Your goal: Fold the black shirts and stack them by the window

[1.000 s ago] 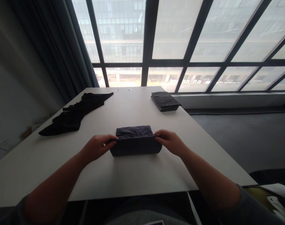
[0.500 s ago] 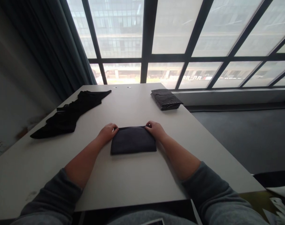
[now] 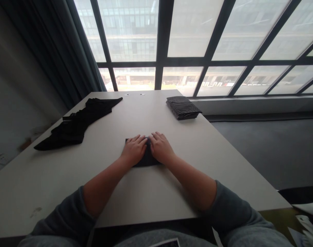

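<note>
A dark folded cloth (image 3: 148, 158) lies flat on the white table in front of me, mostly covered by my hands. My left hand (image 3: 135, 148) rests palm down on its left half, fingers stretched toward the far edge. On the right half lies my right hand (image 3: 161, 146), also flat with its fingers extended. The two hands nearly meet at the cloth's middle, where a strip of dark fabric shows between them. Neither hand grips the cloth.
A black garment (image 3: 76, 127) is spread loosely along the left of the white table (image 3: 146, 116). Toward the right edge sits a folded striped cloth stack (image 3: 183, 108). Windows (image 3: 130, 34) stand behind the table, a dark curtain (image 3: 53, 44) at left.
Both hands have let go of the cloth's far corners and moved inward to its middle, now lying flat on it. The black garment and striped stack stay put.
</note>
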